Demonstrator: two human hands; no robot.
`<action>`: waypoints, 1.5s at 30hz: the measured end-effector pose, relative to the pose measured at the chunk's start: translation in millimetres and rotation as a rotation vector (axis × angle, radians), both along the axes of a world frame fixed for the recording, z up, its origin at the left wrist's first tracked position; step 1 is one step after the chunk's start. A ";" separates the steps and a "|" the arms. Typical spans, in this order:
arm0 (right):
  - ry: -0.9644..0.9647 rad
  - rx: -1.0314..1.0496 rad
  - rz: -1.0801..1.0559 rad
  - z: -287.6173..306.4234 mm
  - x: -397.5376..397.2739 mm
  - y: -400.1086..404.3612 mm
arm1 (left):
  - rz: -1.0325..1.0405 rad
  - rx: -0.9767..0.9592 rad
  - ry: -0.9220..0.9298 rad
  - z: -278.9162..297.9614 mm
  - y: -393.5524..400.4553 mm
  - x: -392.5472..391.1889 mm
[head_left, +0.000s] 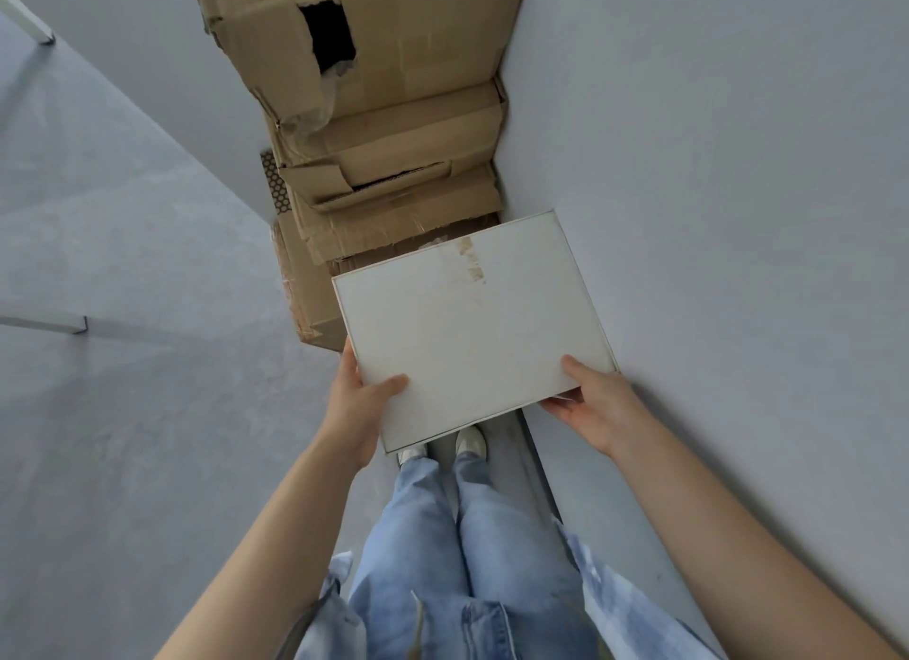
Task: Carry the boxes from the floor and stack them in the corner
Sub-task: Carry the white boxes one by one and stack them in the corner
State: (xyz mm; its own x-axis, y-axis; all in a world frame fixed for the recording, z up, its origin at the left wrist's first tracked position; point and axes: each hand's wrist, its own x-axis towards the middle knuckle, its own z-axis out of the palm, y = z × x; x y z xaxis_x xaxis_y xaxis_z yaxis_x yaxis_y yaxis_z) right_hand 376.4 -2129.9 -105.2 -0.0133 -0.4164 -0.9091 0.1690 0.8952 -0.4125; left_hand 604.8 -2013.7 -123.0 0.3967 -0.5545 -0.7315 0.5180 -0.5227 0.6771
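Hands first, in the head view: the left hand (pixel 361 403) grips the near left edge of a flat white box (pixel 472 330), thumb on its top face and fingers curled underneath, while the right hand (pixel 592 403) holds the near right corner the same way, thumb on top. The white box is carried level in the air, just in front of the stack of cardboard boxes (pixel 388 138) that fills the corner where the grey walls meet, its far edge overlapping the lower cartons of that stack. The topmost carton (pixel 393 29) has a torn hole in its side. Below the white box are the person's shoes and jeans on the grey floor. The step in hand looks like the carry's end, the approach to the stack. Placing it would call for lifting the white box up to the stack's top and setting it down flat and square.
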 end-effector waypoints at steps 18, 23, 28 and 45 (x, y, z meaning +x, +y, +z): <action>0.149 -0.087 -0.034 31.7 33.6 32.4 | -0.343 0.144 -0.052 13.8 -10.2 37.8; 0.232 -0.164 -0.088 47.8 41.7 90.9 | -0.498 0.134 -0.135 31.1 -3.3 64.8; 0.285 -0.221 -0.175 67.6 39.4 174.0 | -0.644 -0.004 -0.282 70.5 11.7 68.7; 0.833 -0.241 -0.582 111.2 -9.6 551.9 | -1.955 -0.671 -0.591 128.9 173.0 -141.9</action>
